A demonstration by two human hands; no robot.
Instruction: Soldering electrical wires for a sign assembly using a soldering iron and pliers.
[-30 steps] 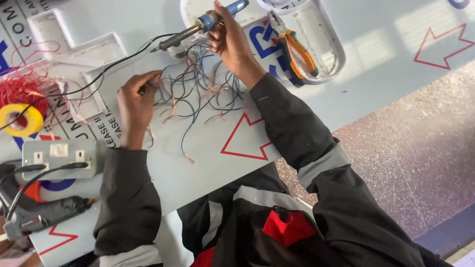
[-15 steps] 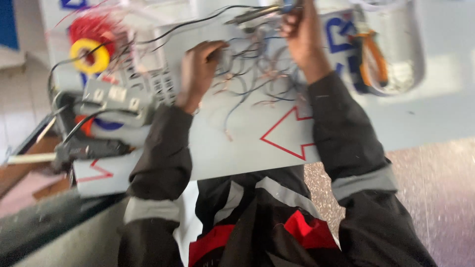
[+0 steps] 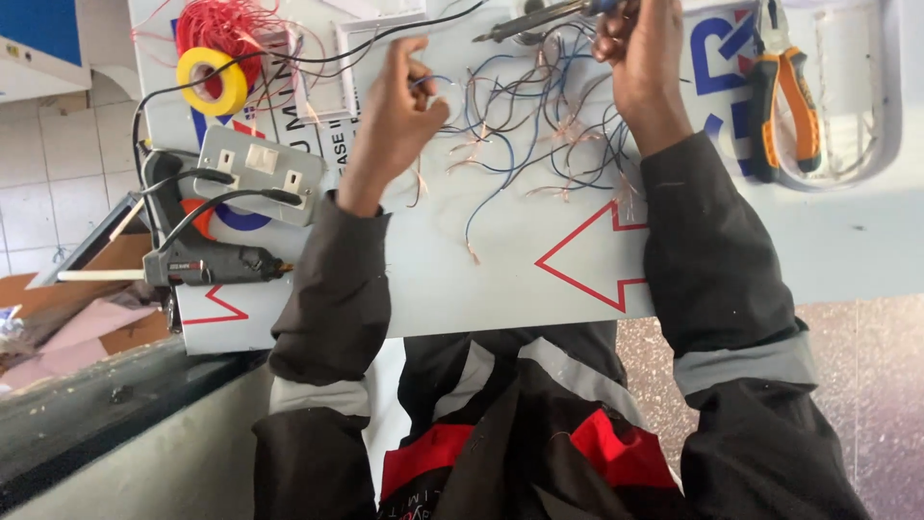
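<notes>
White signboard [image 3: 500, 279], tangled thin wires [image 3: 525, 135], hands [image 3: 404, 101].

A white signboard [image 3: 500, 279] with red outlined arrows and blue lettering served as the work surface. On it lay a tangle of thin wires [image 3: 539, 125], a yellow tape roll [image 3: 213, 81], a bundle of red wire [image 3: 226, 24], a grey double socket [image 3: 258, 173], a glue gun [image 3: 207, 262] and orange-handled pliers [image 3: 784, 106].
</notes>
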